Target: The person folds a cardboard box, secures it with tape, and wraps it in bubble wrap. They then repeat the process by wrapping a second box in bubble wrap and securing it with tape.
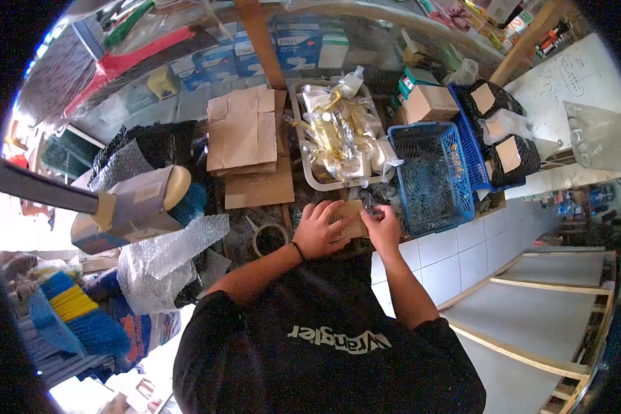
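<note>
A small tan piece of cardboard (352, 219) lies at the bench's front edge, close to my body. My left hand (319, 229), a dark band on its wrist, holds it from the left, fingers laid across its top. At its right edge my right hand (383, 228) is closed in a pinch, with a small, shiny dark bit showing by the fingertips; I cannot tell what it is. Left of my left hand rests a ring like a tape roll (269, 239). Just beyond both hands stands a white tray (322, 185) heaped with clear and gold plastic-wrapped pieces.
Flattened cardboard sheets (243, 131) are stacked behind my left hand. A blue basket (431, 224) stands right of my right hand, with another blue basket (468, 141) holding black-wrapped packs beyond it. Bubble wrap (162, 259) and a cardboard-wrapped object (127, 210) crowd the left side.
</note>
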### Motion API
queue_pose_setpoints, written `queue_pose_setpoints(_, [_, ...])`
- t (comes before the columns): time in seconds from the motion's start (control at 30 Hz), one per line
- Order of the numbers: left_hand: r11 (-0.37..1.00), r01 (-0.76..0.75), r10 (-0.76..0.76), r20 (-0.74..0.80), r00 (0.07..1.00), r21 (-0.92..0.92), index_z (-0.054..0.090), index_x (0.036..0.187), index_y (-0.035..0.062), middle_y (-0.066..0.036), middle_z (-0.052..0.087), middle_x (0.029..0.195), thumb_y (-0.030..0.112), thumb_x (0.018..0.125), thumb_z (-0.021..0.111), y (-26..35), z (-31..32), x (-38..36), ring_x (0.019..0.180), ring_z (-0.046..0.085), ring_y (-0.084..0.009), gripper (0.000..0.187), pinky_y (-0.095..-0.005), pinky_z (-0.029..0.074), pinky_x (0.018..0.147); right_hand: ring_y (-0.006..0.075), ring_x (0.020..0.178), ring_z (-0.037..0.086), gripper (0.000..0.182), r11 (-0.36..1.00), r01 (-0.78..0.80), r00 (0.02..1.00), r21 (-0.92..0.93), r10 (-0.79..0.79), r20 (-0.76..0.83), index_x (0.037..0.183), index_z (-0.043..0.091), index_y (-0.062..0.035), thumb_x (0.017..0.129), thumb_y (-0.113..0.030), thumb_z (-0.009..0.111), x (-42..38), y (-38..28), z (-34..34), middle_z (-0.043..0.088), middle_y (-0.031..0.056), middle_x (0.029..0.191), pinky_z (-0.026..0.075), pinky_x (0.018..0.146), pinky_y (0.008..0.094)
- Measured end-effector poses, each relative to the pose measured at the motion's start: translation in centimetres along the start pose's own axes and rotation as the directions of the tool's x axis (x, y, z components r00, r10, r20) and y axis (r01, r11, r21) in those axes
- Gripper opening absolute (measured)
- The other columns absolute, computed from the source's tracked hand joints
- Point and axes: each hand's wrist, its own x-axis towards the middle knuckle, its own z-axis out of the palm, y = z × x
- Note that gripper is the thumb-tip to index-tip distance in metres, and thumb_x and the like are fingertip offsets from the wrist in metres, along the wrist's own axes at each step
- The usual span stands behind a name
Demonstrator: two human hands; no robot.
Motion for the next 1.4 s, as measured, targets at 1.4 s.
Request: queue_pose_setpoints(1.4, [1.000,-0.018,0.018,0.021,1.000,0.005,0.056,0.115,0.0214,-0.011,0.042,0.129,0.036,0.069,0.070,0.5,0.0,0.6,0.113,0.044,-0.0314,0.051,-0.0472,0.034,0.089,0.0165,0.075,0.058,0.030,0.874,-0.369,0.928,0.317,0.327,0.179,0.086,0.063,0.0010,0.086,-0.029,0.060,-0.1,1.2,1.3,0.064,0.0100,0.079,0.044,0.067,0.0306])
